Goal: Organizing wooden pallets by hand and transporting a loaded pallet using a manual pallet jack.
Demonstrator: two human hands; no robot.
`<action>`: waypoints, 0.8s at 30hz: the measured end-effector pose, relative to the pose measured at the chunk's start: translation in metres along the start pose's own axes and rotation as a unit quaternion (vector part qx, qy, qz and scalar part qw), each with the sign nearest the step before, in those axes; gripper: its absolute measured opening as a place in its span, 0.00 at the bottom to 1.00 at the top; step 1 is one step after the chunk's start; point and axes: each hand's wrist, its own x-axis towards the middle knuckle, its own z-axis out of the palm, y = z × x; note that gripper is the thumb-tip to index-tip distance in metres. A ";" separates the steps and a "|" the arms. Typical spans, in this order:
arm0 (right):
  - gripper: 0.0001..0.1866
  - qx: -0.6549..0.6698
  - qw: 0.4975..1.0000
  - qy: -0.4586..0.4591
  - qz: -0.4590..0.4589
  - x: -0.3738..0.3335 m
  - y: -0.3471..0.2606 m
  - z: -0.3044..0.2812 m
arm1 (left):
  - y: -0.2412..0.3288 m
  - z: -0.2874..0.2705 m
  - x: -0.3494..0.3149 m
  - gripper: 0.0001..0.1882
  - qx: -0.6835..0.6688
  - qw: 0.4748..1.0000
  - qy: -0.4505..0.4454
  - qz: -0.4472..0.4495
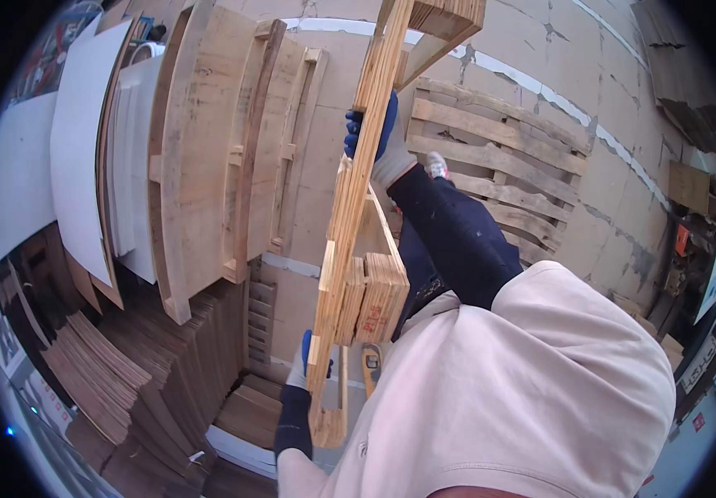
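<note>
Gloved hands on upright pallet, stacked pallets beyond

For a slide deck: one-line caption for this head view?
Both gloved hands, left hand low, right hand high, grip an upright wooden pallet.

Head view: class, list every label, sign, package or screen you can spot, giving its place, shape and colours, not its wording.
Red stamp: on the block of the pallet held in both hands, small, red on pale wood.
Wall signs: far right edge, small rectangles, white and red, blurred.
Brown box: right, by the wall, flat cardboard face.
No screen in view.
</note>
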 end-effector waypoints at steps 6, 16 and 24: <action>0.47 -0.009 1.000 0.025 -0.013 -0.002 0.001 0.006 | -0.008 0.002 0.003 0.33 -0.022 1.000 0.006 0.016; 0.38 -0.042 0.989 -0.019 -0.142 0.010 -0.068 0.035 | 0.036 0.065 -0.054 0.28 -0.028 0.996 -0.032 0.082; 0.30 -0.030 0.951 -0.072 -0.301 0.007 -0.146 0.072 | 0.083 0.105 -0.111 0.26 -0.026 0.993 -0.074 0.084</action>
